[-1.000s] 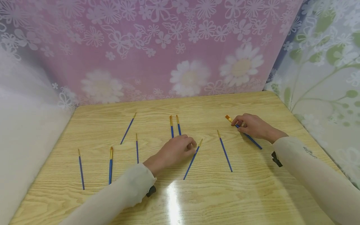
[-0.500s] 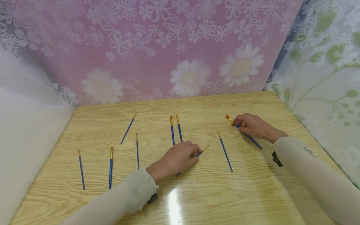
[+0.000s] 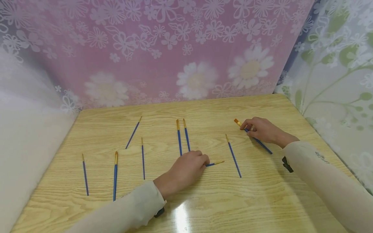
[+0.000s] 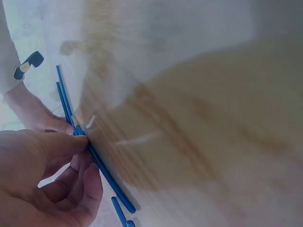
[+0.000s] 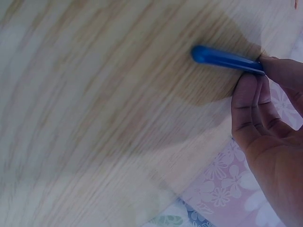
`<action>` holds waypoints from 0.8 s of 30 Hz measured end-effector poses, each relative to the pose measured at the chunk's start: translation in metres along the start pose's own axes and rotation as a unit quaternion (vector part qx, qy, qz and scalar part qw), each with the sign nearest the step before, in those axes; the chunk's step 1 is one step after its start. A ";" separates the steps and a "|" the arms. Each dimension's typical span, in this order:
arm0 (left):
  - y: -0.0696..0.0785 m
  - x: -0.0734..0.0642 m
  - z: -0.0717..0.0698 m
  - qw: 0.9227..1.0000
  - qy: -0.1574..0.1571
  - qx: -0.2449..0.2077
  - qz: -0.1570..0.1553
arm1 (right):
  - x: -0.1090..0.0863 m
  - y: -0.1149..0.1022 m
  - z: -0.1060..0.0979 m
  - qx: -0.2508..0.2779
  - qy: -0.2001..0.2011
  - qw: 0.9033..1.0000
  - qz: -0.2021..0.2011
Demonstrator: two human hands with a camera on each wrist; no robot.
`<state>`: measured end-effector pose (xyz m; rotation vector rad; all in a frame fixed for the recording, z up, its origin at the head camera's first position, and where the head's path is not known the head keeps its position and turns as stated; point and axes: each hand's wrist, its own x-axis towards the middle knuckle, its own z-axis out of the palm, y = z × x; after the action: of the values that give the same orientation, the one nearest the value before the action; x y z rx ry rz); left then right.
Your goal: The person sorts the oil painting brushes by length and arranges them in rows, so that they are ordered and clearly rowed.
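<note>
Head view: your left hand (image 3: pixel 183 171) is over the wooden table (image 3: pixel 247 200), the slim brush (image 3: pixel 215 163) emerging beyond its fingertips, gold ferrule pointing away to the right. Your right hand (image 3: pixel 262 131) pinches the flat brush (image 3: pixel 262 145) just behind its ferrule, the handle slanting back towards your sleeve (image 3: pixel 309 161). Both brushes should be light and stiff; their bristles are judged the delicate part, so keep your hold on the handle.

Left wrist view: your thumb and forefinger pinch the slim brush near its ferrule; the remaining fingers curl below. So thin a round shaft may roll if pressed off-centre.

Right wrist view: your thumb opposes the fingertips, which lie together, on the flat brush's glossy blue handle. Expect some slipperiness; the grip looks adequate. Whether the handle's butt touches the table, you cannot tell here.
</note>
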<state>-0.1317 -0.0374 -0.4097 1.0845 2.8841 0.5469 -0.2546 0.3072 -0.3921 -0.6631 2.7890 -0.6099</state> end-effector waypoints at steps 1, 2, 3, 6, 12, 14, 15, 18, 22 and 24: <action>0.000 0.000 0.000 1.000 0.006 0.005 0.005 | 0.000 -0.001 0.000 0.000 0.001 1.000 0.000; 0.000 -0.001 0.001 1.000 0.011 0.009 0.011 | 0.000 -0.001 0.000 0.000 0.001 1.000 0.000; 0.000 -0.001 0.001 1.000 0.014 0.012 0.016 | 0.000 -0.001 0.000 -0.001 0.000 1.000 -0.001; 0.000 -0.002 0.000 0.999 0.020 0.016 0.030 | 0.000 0.000 0.000 0.000 -0.003 1.000 0.000; 0.001 -0.003 -0.009 1.000 -0.017 0.004 0.019 | 0.000 0.000 0.000 -0.002 -0.003 1.000 -0.002; 0.001 -0.004 -0.013 0.999 -0.034 -0.022 0.002 | 0.000 -0.001 -0.001 -0.001 -0.002 1.000 -0.002; 0.000 -0.005 -0.016 0.999 -0.040 -0.037 -0.006 | -0.001 -0.001 -0.001 0.001 -0.003 1.000 -0.003; -0.004 -0.008 -0.022 0.992 -0.053 -0.104 -0.046 | -0.001 -0.002 0.000 0.003 -0.002 1.000 -0.002; -0.011 -0.014 -0.028 0.977 -0.059 -0.178 -0.104 | 0.000 -0.001 0.001 -0.002 0.000 1.000 -0.003; -0.015 -0.019 -0.030 0.971 -0.059 -0.199 -0.118 | 0.000 0.000 0.000 -0.004 0.001 1.000 -0.004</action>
<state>-0.1304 -0.0698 -0.3883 0.6821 2.5880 0.9533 -0.2543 0.3070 -0.3923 -0.6759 2.7929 -0.6008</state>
